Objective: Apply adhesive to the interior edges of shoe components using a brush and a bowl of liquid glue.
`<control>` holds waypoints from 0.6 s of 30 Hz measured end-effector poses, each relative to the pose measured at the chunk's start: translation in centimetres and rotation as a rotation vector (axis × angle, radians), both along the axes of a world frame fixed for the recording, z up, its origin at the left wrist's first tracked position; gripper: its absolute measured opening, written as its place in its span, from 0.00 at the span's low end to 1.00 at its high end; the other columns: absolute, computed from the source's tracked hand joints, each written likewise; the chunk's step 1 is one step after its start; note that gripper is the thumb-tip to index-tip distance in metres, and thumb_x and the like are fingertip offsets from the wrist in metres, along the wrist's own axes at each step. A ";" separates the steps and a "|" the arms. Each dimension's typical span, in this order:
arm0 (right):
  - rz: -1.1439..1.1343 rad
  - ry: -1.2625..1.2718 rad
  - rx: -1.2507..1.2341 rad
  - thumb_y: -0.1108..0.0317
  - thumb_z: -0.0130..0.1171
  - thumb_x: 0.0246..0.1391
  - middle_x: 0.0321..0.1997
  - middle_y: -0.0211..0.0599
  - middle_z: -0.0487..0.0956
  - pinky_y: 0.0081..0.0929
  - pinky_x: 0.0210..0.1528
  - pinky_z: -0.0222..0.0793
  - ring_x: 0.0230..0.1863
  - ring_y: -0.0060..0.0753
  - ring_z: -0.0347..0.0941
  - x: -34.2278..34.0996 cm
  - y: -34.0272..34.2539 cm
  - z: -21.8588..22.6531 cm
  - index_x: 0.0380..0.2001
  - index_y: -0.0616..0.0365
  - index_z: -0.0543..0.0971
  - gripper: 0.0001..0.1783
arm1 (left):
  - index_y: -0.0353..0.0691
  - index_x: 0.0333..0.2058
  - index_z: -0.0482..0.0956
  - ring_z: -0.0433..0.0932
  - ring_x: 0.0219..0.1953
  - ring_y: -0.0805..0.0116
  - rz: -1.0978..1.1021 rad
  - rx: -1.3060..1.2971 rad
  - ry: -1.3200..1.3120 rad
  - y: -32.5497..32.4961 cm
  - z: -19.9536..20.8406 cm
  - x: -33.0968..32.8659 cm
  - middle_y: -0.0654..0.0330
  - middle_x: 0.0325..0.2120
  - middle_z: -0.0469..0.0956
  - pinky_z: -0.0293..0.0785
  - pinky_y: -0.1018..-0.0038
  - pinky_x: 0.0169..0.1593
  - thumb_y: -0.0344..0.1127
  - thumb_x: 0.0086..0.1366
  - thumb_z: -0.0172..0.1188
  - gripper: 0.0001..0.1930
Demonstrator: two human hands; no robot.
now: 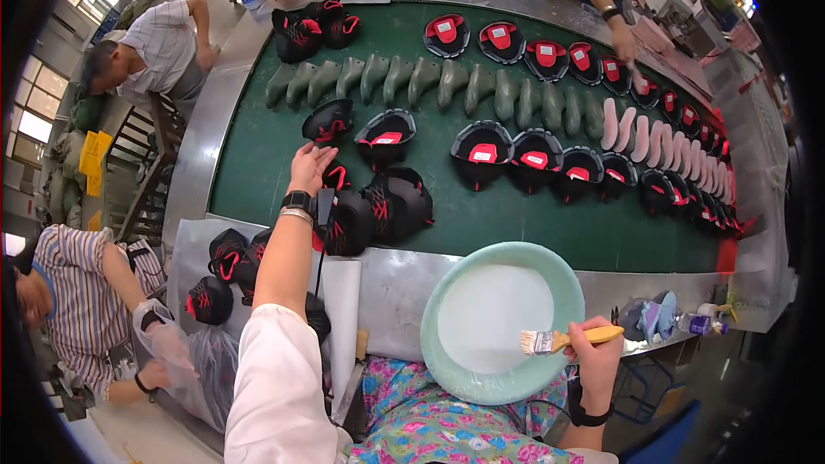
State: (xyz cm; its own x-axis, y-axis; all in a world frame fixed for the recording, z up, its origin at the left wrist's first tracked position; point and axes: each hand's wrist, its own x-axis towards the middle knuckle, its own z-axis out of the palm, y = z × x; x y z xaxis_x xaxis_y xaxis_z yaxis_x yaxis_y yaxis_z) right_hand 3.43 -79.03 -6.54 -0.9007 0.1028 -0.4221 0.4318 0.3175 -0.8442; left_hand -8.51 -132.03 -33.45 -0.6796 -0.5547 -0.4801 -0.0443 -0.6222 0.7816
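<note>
My right hand (595, 354) grips a paintbrush (565, 340) by its yellow handle. Its pale bristles are over the white liquid (490, 314) in a pale green basin (443, 378), close to my lap. Stretched forward, my left hand (311, 167) has its fingers extended just below a black-and-red shoe upper (328, 122); I cannot tell whether they touch it. To the right of that hand stands another upper (385, 137) with its opening showing a red-and-white inside. Black uppers with red laces (400, 209) are grouped beside my left wrist.
Across the green belt (430, 230) run rows of dark green shoe lasts (425, 82), pink insoles (657, 142) and more uppers (534, 155). Co-workers sit at the left, one with plastic (202, 369); another's hand (625, 43) reaches in far right. A bottle (700, 324) lies right of the basin.
</note>
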 end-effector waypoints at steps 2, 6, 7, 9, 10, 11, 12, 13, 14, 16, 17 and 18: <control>-0.008 -0.009 0.011 0.74 0.63 0.52 0.19 0.32 0.77 0.14 0.19 0.65 0.18 0.17 0.72 -0.6 -0.4 -0.3 0.24 0.63 0.75 0.08 | 0.26 0.58 0.55 0.78 0.46 0.44 -0.014 -0.016 -0.109 0.3 -0.3 -0.8 0.36 0.49 0.70 0.80 0.61 0.49 0.23 0.68 0.42 0.20; -0.009 -0.031 0.064 0.74 0.64 0.51 0.19 0.32 0.77 0.15 0.20 0.66 0.18 0.18 0.72 -1.4 -1.1 -0.2 0.24 0.63 0.75 0.08 | 0.32 0.52 0.68 0.80 0.40 0.59 -0.217 -0.656 -0.349 5.2 3.7 -0.8 0.48 0.43 0.77 0.80 0.71 0.40 0.27 0.66 0.50 0.16; -0.005 -0.038 0.064 0.74 0.64 0.51 0.19 0.32 0.77 0.15 0.20 0.66 0.18 0.18 0.72 -1.6 -1.5 -0.3 0.24 0.63 0.75 0.08 | 0.34 0.49 0.71 0.80 0.32 0.64 -0.304 -0.894 -0.288 5.8 3.9 -0.5 0.53 0.38 0.79 0.77 0.72 0.35 0.26 0.61 0.55 0.17; 0.030 -0.025 0.073 0.74 0.64 0.51 0.19 0.32 0.77 0.14 0.21 0.66 0.19 0.18 0.72 -1.9 -2.1 -0.4 0.24 0.63 0.75 0.08 | 0.33 0.48 0.72 0.78 0.36 0.59 -0.548 -1.279 0.020 7.7 4.5 -0.5 0.53 0.35 0.78 0.76 0.69 0.42 0.24 0.56 0.58 0.18; 0.029 -0.028 0.079 0.74 0.64 0.51 0.19 0.32 0.77 0.14 0.21 0.66 0.19 0.18 0.72 -1.9 -2.4 -0.3 0.24 0.63 0.75 0.08 | 0.33 0.47 0.73 0.76 0.39 0.57 -0.563 -1.519 0.076 8.7 4.5 -0.9 0.53 0.34 0.77 0.74 0.68 0.44 0.24 0.54 0.60 0.20; 0.034 -0.025 0.081 0.74 0.64 0.51 0.19 0.32 0.77 0.14 0.21 0.66 0.19 0.18 0.72 -1.9 -2.7 -0.3 0.24 0.63 0.75 0.08 | 0.34 0.47 0.73 0.74 0.42 0.55 -0.572 -1.759 0.139 9.4 4.5 -1.6 0.53 0.32 0.77 0.72 0.67 0.47 0.24 0.51 0.62 0.21; 0.041 -0.017 0.078 0.74 0.65 0.51 0.19 0.32 0.77 0.14 0.21 0.66 0.19 0.17 0.72 -1.9 -2.9 -0.3 0.24 0.63 0.75 0.08 | 0.38 0.48 0.74 0.69 0.49 0.54 -0.698 -1.801 -0.047 9.7 4.3 -2.4 0.56 0.36 0.78 0.68 0.64 0.51 0.25 0.46 0.65 0.26; 0.039 -0.013 0.083 0.74 0.65 0.51 0.19 0.32 0.77 0.14 0.21 0.66 0.19 0.17 0.72 -1.8 -3.0 -0.3 0.24 0.63 0.75 0.08 | 0.38 0.48 0.74 0.69 0.49 0.54 -0.695 -1.798 -0.041 9.8 4.3 -3.1 0.56 0.36 0.78 0.68 0.64 0.51 0.25 0.46 0.65 0.26; 0.034 -0.021 0.078 0.74 0.65 0.51 0.19 0.32 0.77 0.14 0.21 0.65 0.19 0.17 0.72 -1.7 -3.0 -0.2 0.24 0.63 0.75 0.08 | 0.38 0.46 0.74 0.70 0.47 0.54 -0.778 -1.854 -0.139 9.8 4.3 -3.9 0.57 0.34 0.78 0.69 0.63 0.48 0.26 0.46 0.65 0.24; 0.032 -0.026 0.073 0.74 0.65 0.50 0.19 0.32 0.77 0.14 0.21 0.65 0.19 0.17 0.72 -1.4 -2.9 -0.3 0.24 0.63 0.75 0.08 | 0.41 0.33 0.75 0.71 0.43 0.58 -0.798 -1.897 -0.129 9.2 3.6 -5.0 0.59 0.31 0.78 0.67 0.63 0.41 0.30 0.45 0.65 0.14; 0.042 -0.027 0.079 0.74 0.64 0.51 0.19 0.32 0.77 0.14 0.20 0.65 0.18 0.18 0.72 -1.3 -2.8 -0.5 0.24 0.62 0.74 0.08 | 0.41 0.33 0.75 0.71 0.43 0.58 -0.794 -1.898 -0.130 9.0 3.3 -5.4 0.59 0.31 0.78 0.67 0.63 0.41 0.30 0.45 0.65 0.14; 0.046 -0.030 0.089 0.75 0.63 0.51 0.20 0.32 0.76 0.14 0.20 0.66 0.17 0.19 0.72 -1.2 -2.7 -0.5 0.24 0.62 0.74 0.08 | 0.41 0.32 0.76 0.71 0.43 0.58 -0.837 -1.874 -0.050 9.4 3.4 -5.9 0.60 0.31 0.78 0.67 0.63 0.42 0.29 0.45 0.64 0.12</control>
State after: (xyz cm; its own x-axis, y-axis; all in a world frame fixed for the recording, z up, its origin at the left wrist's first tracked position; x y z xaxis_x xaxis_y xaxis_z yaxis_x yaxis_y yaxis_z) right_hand 2.20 -81.73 -7.08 -0.8925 0.1001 -0.4397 0.4396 0.4108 -0.7987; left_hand -14.42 -122.67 -30.03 -0.9832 0.0852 0.1614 0.1307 0.9459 0.2970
